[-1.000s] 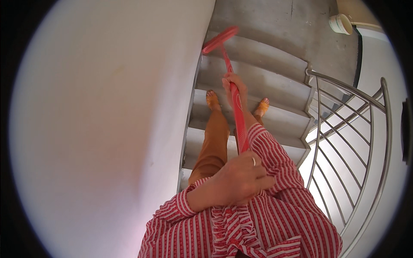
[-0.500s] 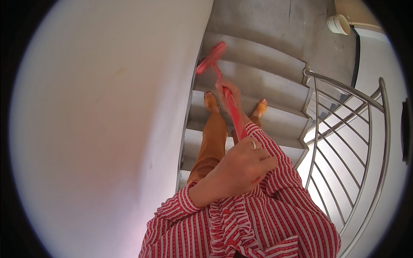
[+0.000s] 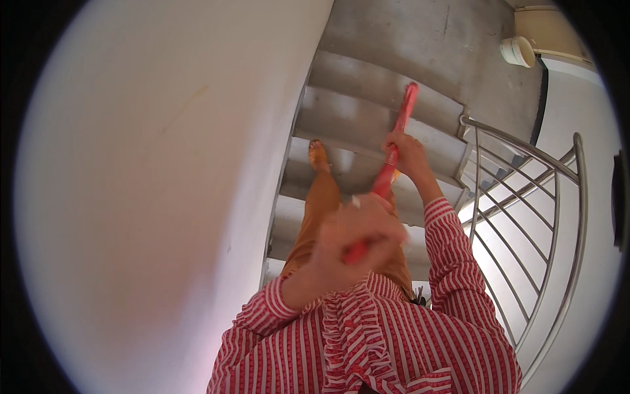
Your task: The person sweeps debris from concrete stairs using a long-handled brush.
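Note:
I hold a red floor wiper [image 3: 383, 183] with both hands. Its handle slants up and away from my body, and its narrow red head [image 3: 408, 100] is over the steps ahead, seen nearly end-on. My left hand [image 3: 354, 236], blurred and wearing a ring, is wrapped round the handle's near end in front of my waist; a bit of red shows below the fist. Farther down the handle, close to the head, my right hand [image 3: 411, 155] grips it. Whether the head touches the step, I cannot tell.
Grey stairs [image 3: 354, 108] curve down to a landing [image 3: 420, 29]. A pale wall [image 3: 151, 184] borders them on the left. On the right runs a metal railing [image 3: 518, 141]. A white bucket [image 3: 518, 52] stands at the far right. My foot [image 3: 317, 153] is on a step.
The wiper's head has swung right, from the wall side toward the railing, and turned so it looks narrower. My right hand has moved right with it; my left hand has shifted slightly left.

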`<state>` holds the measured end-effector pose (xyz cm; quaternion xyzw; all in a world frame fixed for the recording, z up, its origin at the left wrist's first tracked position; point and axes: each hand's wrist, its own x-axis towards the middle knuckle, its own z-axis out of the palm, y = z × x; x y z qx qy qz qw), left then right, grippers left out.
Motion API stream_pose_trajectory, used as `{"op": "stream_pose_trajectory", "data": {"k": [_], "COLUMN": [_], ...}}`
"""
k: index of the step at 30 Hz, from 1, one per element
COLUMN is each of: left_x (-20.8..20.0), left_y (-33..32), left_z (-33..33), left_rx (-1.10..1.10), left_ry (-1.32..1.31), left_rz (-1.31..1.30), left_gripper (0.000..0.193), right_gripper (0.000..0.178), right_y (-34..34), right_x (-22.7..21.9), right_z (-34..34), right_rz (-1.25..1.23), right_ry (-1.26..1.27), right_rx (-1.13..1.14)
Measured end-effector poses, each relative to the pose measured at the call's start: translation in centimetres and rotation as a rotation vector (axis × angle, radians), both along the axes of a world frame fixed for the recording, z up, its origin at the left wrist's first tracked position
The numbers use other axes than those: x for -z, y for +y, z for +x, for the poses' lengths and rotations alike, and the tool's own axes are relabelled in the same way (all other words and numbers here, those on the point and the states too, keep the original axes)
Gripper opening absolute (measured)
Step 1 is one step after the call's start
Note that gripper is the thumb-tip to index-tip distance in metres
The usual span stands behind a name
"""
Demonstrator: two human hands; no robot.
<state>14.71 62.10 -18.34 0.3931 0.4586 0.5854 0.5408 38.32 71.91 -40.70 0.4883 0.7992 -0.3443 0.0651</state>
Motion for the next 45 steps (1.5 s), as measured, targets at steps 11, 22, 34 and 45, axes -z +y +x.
{"op": "stream_pose_trajectory", "data": {"k": [11, 22, 34, 45], "left_x": [0.2, 1.8, -2.4, -2.6], "left_y": [-1.0, -2.1, 0.9, -1.3], "left_z": [-3.4, 3.7, -0.3, 2.5], "left_rx": [0.095, 0.339, 0.233, 0.378], "left_ry": [0.321, 0.517, 0.317, 0.381], "left_rz": [-0.073, 0.226, 0.159, 0.235], "left_gripper": [0.023, 0.019, 0.025, 0.02], "right_gripper": [0.012, 0.007, 0.01, 0.005], "right_y": [-7.2, -6.2, -8.8, -6.2], "right_x": [6.6, 10.8, 4.9, 5.5], "right_z": [-10.6, -11.2, -9.5, -10.8], "right_rz": [-0.052, 0.042, -0.054, -0.096], "right_ry": [0.407, 0.781, 0.54, 0.773], "right_rx": [0.276, 0.736, 0.598, 0.632]}}
